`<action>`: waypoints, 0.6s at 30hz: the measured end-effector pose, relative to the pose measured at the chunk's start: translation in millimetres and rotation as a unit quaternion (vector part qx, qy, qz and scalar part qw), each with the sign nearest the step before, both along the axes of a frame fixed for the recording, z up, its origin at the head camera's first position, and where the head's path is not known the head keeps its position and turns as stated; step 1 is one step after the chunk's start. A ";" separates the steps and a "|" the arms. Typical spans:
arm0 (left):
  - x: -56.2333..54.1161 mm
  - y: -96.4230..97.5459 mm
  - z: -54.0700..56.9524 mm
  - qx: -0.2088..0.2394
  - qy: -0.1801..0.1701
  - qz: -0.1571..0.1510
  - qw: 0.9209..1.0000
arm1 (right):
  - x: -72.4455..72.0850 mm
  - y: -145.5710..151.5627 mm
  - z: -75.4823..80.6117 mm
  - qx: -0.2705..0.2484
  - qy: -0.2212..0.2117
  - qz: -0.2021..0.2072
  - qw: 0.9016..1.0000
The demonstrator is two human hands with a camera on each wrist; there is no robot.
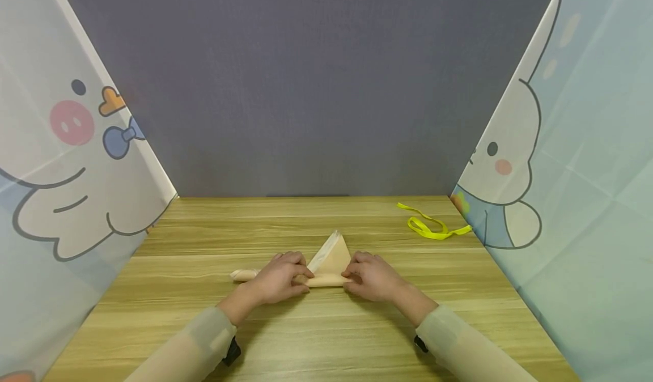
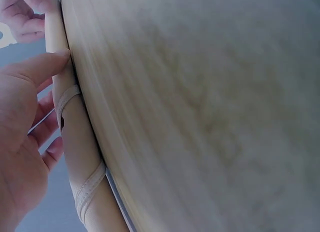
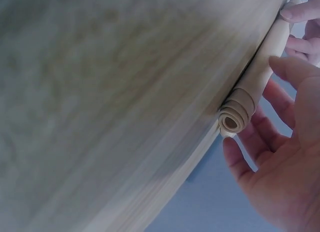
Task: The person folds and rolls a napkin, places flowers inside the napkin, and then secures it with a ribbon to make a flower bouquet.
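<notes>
Rolled beige sheet (image 1: pixel 326 280) lies near the desk's (image 1: pixel 326 331) centre, flap (image 1: pixel 336 259) at twelve o'clock; left hand (image 1: pixel 278 277) at nine, right hand (image 1: pixel 374 277) at three, both part-curled, pinch it, apparently keeping the coil tight

A pliable beige sheet (image 1: pixel 335 260) is lying near the middle of the table (image 1: pixel 326 331), wound into a slim tube running crosswise, while its loose, pale-edged triangular flap is pointing toward the table's far edge. The tube's right end is showing coiled layers around a small hollow, and slanting pale bands are wrapping its left stretch. The left hand (image 1: pixel 279 277) and right hand (image 1: pixel 374 276) are gripping it between thumb and fingers.
</notes>
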State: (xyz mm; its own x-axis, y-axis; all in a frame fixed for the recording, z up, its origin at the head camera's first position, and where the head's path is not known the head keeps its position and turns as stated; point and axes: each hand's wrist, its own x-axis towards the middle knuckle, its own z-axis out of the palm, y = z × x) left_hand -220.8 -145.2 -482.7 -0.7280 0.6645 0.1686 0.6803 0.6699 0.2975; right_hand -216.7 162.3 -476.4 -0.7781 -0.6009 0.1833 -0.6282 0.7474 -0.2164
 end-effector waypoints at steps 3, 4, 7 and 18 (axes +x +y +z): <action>-0.3 0.6 0.1 -0.005 0.002 0.000 1.000 | -0.1 -0.3 0.2 0.005 -0.012 -0.004 1.000; -0.3 0.9 0.2 -0.005 0.003 -0.001 1.000 | -0.2 -0.3 0.3 0.006 -0.014 -0.004 1.000; -0.4 1.3 0.7 -0.006 -0.001 -0.002 1.000 | -0.7 -0.3 0.4 0.009 -0.017 -0.003 1.000; -0.1 -2.3 -0.8 0.018 0.014 -0.019 1.000 | -1.6 0.1 1.2 0.005 0.007 0.017 1.000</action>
State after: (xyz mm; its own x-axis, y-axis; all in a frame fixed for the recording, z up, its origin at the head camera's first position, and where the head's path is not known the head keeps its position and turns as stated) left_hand -220.9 -147.4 -483.5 -0.6970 0.6846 0.2132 0.7135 0.6327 0.3011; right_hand -218.3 162.4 -475.2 -0.7543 -0.6293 0.1871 -0.6564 0.7273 -0.2001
